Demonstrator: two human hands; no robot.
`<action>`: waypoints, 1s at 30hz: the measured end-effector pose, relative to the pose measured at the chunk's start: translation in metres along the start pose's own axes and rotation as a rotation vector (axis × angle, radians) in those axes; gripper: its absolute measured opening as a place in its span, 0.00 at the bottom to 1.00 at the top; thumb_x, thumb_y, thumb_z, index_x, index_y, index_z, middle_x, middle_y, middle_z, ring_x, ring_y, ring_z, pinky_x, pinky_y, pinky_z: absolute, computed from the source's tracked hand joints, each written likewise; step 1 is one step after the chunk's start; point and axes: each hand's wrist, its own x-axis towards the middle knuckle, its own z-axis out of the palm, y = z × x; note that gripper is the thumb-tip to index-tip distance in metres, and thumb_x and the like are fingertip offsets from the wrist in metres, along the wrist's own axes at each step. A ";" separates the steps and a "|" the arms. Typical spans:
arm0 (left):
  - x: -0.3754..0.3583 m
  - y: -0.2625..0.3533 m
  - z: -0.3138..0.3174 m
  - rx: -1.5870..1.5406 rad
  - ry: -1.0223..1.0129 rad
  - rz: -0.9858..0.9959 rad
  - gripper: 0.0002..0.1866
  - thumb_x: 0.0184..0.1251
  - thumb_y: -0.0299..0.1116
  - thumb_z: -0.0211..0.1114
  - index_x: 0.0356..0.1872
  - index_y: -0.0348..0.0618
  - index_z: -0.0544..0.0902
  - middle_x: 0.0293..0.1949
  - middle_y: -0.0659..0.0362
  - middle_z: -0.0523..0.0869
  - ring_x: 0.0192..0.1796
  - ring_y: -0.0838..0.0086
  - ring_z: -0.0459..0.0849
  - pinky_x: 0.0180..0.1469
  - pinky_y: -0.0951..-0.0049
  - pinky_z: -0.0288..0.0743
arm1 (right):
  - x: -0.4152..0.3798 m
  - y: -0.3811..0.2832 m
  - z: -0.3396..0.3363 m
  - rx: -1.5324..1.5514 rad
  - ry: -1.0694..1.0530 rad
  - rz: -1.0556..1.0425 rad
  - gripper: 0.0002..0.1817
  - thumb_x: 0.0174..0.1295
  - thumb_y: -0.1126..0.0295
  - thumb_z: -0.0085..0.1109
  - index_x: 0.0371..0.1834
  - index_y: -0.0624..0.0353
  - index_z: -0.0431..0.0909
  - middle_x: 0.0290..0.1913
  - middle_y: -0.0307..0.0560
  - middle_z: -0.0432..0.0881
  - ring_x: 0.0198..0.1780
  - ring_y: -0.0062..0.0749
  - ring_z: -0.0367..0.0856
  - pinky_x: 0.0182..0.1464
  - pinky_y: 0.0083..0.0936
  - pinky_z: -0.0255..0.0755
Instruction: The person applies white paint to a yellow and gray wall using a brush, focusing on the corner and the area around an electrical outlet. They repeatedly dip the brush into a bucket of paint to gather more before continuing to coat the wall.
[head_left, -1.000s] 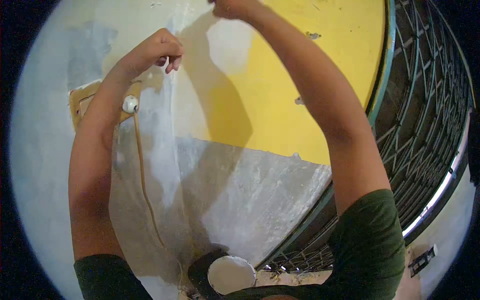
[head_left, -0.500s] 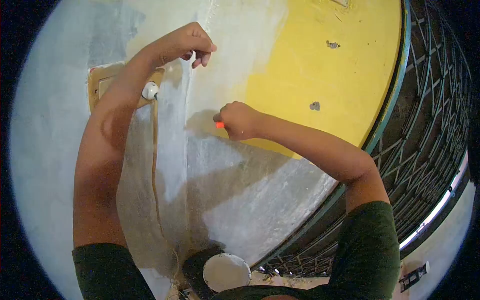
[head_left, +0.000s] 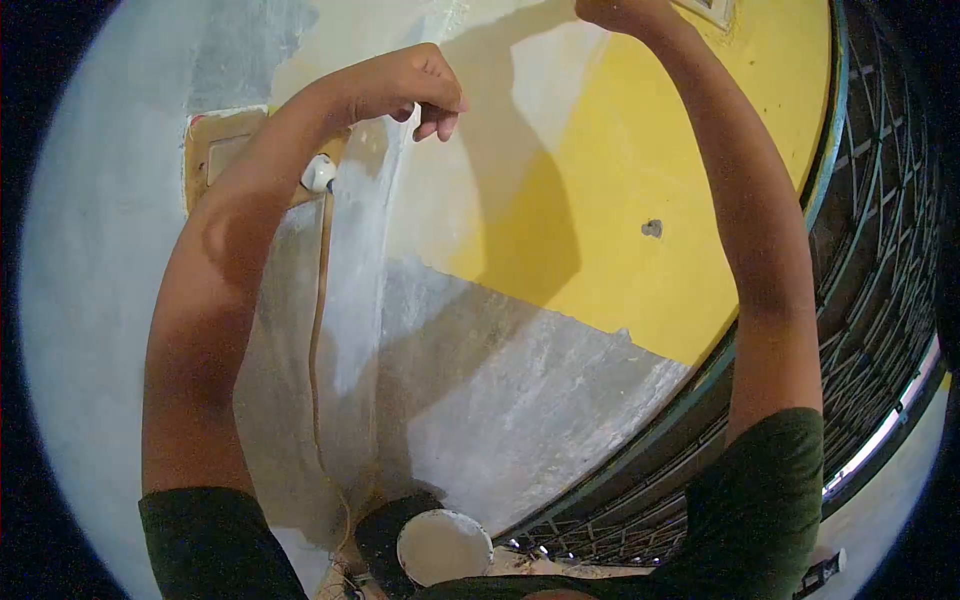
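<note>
My left hand (head_left: 425, 90) is raised at the wall corner with its fingers curled towards the thumb; whatever it holds, if anything, is too small to make out. My right hand (head_left: 622, 12) is at the top edge of the view, closed and partly cut off, over the upper part of the wall. What it grips does not show. Behind it the wall is painted yellow (head_left: 640, 170), with a whitish patch to the left and bare grey plaster (head_left: 520, 370) below.
A wall board (head_left: 228, 150) with a white round fitting (head_left: 319, 174) and a hanging cable (head_left: 322, 300) is behind my left forearm. A round bucket (head_left: 445, 548) stands below. Metal lattice (head_left: 880, 220) runs along the right.
My right hand has moved up and to the right, from the middle of the wall to the top edge; the orange item in it no longer shows. The view has shifted slightly.
</note>
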 end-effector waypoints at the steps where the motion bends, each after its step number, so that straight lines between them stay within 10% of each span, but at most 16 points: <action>1: -0.001 0.000 0.001 -0.004 0.010 -0.005 0.17 0.60 0.42 0.60 0.17 0.42 0.82 0.14 0.63 0.79 0.16 0.86 0.70 0.19 0.81 0.53 | 0.000 0.005 0.005 0.000 0.001 -0.003 0.09 0.45 0.80 0.55 0.30 0.60 0.82 0.31 0.50 0.85 0.33 0.38 0.81 0.35 0.35 0.74; 5: -0.001 0.003 0.001 0.021 -0.025 -0.027 0.17 0.60 0.42 0.61 0.17 0.43 0.82 0.17 0.63 0.81 0.17 0.85 0.74 0.20 0.81 0.56 | -0.040 0.012 0.059 -0.095 -0.007 -0.341 0.11 0.43 0.78 0.54 0.32 0.59 0.78 0.29 0.54 0.80 0.37 0.54 0.79 0.39 0.43 0.74; 10: 0.002 -0.001 0.000 0.012 -0.037 -0.003 0.18 0.61 0.43 0.61 0.17 0.42 0.82 0.17 0.63 0.81 0.17 0.84 0.74 0.20 0.81 0.56 | -0.112 -0.047 0.093 0.260 -0.302 -0.398 0.13 0.40 0.81 0.55 0.31 0.56 0.80 0.29 0.52 0.81 0.36 0.50 0.80 0.39 0.42 0.73; 16: 0.003 -0.003 0.001 -0.012 -0.041 0.022 0.18 0.61 0.44 0.61 0.18 0.41 0.83 0.17 0.62 0.81 0.18 0.85 0.75 0.19 0.81 0.56 | -0.082 -0.022 0.096 0.650 -0.503 -0.180 0.10 0.44 0.73 0.62 0.31 0.64 0.82 0.28 0.47 0.84 0.32 0.29 0.81 0.40 0.30 0.76; 18: 0.002 0.000 0.002 -0.009 -0.038 0.031 0.18 0.61 0.44 0.61 0.18 0.41 0.83 0.17 0.62 0.81 0.18 0.85 0.75 0.19 0.81 0.56 | -0.051 0.000 0.079 0.721 -0.572 0.057 0.11 0.44 0.70 0.61 0.31 0.62 0.84 0.24 0.43 0.82 0.24 0.26 0.79 0.27 0.26 0.76; 23: 0.001 0.001 0.001 -0.037 -0.049 0.008 0.18 0.61 0.43 0.61 0.19 0.41 0.84 0.14 0.64 0.79 0.16 0.85 0.70 0.19 0.80 0.55 | 0.027 0.050 0.047 0.574 -0.312 0.110 0.12 0.45 0.70 0.62 0.34 0.61 0.82 0.24 0.41 0.79 0.25 0.23 0.78 0.27 0.22 0.75; 25: 0.001 0.002 0.001 -0.028 -0.043 -0.012 0.18 0.61 0.43 0.60 0.19 0.41 0.84 0.14 0.64 0.79 0.16 0.85 0.69 0.20 0.80 0.55 | 0.050 0.064 0.024 0.355 -0.083 -0.018 0.04 0.47 0.77 0.57 0.24 0.61 0.81 0.25 0.51 0.83 0.28 0.36 0.80 0.31 0.32 0.73; 30: -0.003 0.010 0.001 -0.045 -0.006 -0.010 0.18 0.61 0.44 0.59 0.20 0.41 0.84 0.13 0.63 0.78 0.17 0.85 0.69 0.22 0.79 0.58 | 0.071 0.047 -0.009 0.043 0.060 0.039 0.04 0.47 0.79 0.55 0.23 0.60 0.80 0.22 0.46 0.82 0.25 0.25 0.75 0.27 0.29 0.70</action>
